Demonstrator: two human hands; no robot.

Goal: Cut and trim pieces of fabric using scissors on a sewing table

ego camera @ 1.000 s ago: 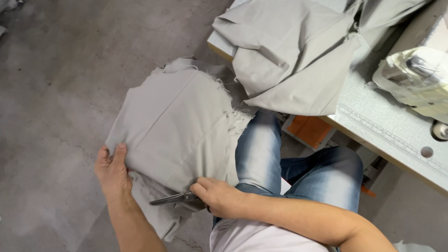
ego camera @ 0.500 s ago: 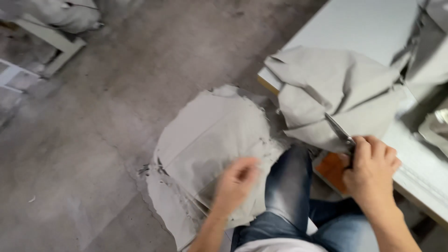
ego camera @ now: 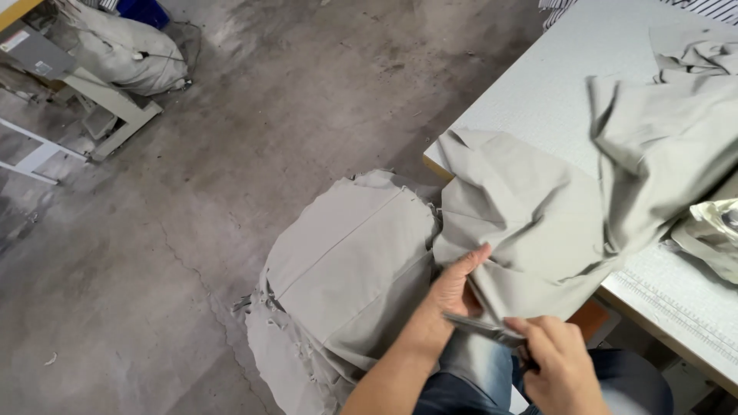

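Trimming step – left hand (ego camera: 455, 286) pinches the grey cloth (ego camera: 530, 223) hanging off the counter (ego camera: 530, 92), right hand (ego camera: 560, 361) closed on scissors (ego camera: 484, 327); next cut needs the edge taut.

Bright, even daylight throughout, soft and diffuse, no single source in view. Faint shadows only: a dim one under the table (ego camera: 538, 84) edge, another beneath the grey cloth (ego camera: 530, 223) where it hangs over. Pale sheen on the concrete floor (ego camera: 254, 100) near the top, mild glare, nothing blown out. Slight motion blur on the right hand (ego camera: 561, 369) and on the scissors (ego camera: 484, 327) it grips; left hand (ego camera: 453, 288) a touch sharper. Folds in the cloth crisp enough to read. Wide-angle stretch toward the corners, table edge leaning. Far top-left clutter softer, less detailed.
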